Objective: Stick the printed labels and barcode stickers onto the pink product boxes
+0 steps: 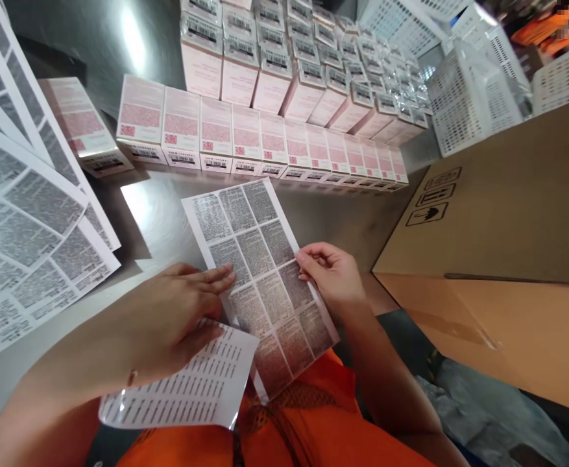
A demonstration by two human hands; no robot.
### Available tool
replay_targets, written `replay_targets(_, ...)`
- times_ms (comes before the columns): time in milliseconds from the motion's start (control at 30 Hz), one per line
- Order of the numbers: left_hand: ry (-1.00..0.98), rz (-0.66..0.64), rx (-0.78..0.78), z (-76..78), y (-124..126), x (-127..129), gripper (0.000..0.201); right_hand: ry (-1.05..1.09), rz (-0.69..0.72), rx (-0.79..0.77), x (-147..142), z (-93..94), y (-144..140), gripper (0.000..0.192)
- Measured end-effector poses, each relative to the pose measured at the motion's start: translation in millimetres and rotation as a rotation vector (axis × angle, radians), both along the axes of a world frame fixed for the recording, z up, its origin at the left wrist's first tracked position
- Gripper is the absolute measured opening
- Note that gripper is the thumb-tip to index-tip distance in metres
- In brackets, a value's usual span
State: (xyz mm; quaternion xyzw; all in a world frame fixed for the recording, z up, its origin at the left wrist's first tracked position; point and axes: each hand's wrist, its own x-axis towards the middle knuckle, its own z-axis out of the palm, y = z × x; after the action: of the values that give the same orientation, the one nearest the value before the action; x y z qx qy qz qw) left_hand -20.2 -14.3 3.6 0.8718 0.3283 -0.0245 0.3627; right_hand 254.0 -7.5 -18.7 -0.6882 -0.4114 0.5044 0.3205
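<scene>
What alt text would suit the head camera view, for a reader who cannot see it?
A person's right hand pinches the edge of a printed sheet while the left hand rests on it and on a smaller sheet. Beyond them stand rows of pink boxes, with other sheets at the left and a cardboard carton at the right.

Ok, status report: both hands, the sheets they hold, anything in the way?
Left hand holding label sheet, touching printed sheet. Right hand pinching printed sheet's right edge. Label sheet's corner overlaps printed sheet's left edge in this view.
</scene>
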Motion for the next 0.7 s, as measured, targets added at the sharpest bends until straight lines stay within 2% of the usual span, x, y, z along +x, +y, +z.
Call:
replay_targets(133,-0.017,0.009,-0.015,-1.5,0.3,-1.4,0.021,-0.073,0.119,-0.045,6.2,1.6,1.0,0.034)
replay_targets(333,-0.042,0.020,-0.014,-2.5,0.4,-1.7,0.021,-0.314,0.254,0.065,4.5,-4.0,2.5,0.027)
replay_targets(700,-0.031,0.015,-0.029,-3.8,2.9,-0.7,0.023,-0.481,0.281,0.128,-1.2,-8.7,3.9,0.020)
